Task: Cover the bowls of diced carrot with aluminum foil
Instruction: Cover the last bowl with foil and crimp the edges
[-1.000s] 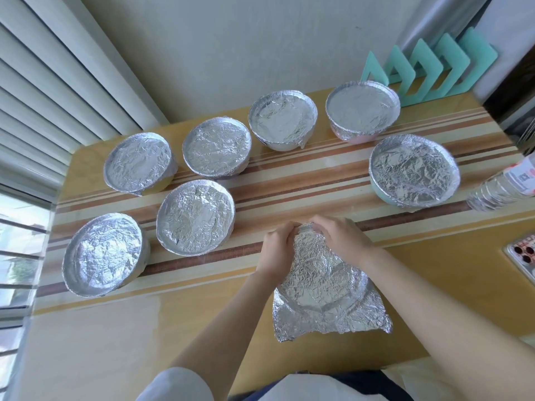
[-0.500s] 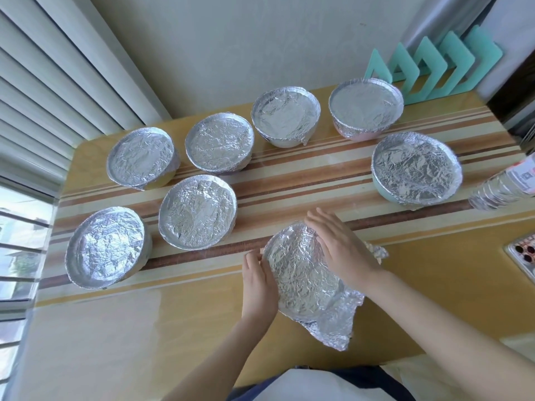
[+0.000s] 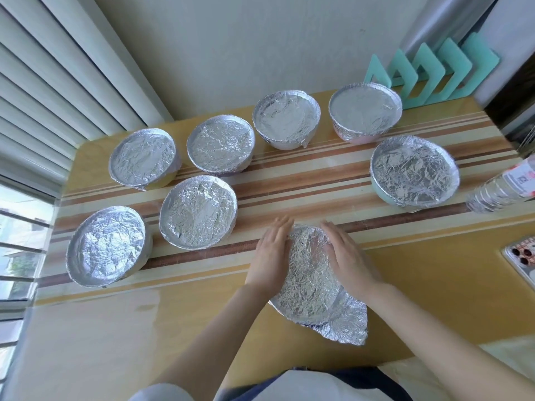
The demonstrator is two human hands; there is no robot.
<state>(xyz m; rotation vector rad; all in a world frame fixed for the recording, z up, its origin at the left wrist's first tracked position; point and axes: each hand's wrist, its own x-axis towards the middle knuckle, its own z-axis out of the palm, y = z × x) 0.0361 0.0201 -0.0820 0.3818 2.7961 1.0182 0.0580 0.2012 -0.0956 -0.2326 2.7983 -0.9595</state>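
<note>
A bowl under crinkled aluminum foil (image 3: 311, 282) sits on the table near me. My left hand (image 3: 270, 253) lies flat against its left side. My right hand (image 3: 346, 257) presses the foil down on its right side. A loose foil flap (image 3: 344, 325) sticks out at the bowl's near right. The carrot is hidden under the foil. Several other bowls stand foil-covered: two at the left (image 3: 107, 246) (image 3: 198, 211), a back row (image 3: 143, 157) (image 3: 220, 143) (image 3: 286, 118) (image 3: 365, 110), and one at the right (image 3: 414, 172).
The striped wooden table (image 3: 289, 180) runs to a wall at the back. A plastic water bottle (image 3: 503, 189) lies at the right edge. A phone (image 3: 522, 254) rests near it. Teal angular pieces (image 3: 434, 70) lean at the back right. Window blinds (image 3: 43, 91) fill the left.
My hands have shifted from the bowl's far rim to its left and right sides. The bowl has turned, and the loose foil flap now sits at the near right.
</note>
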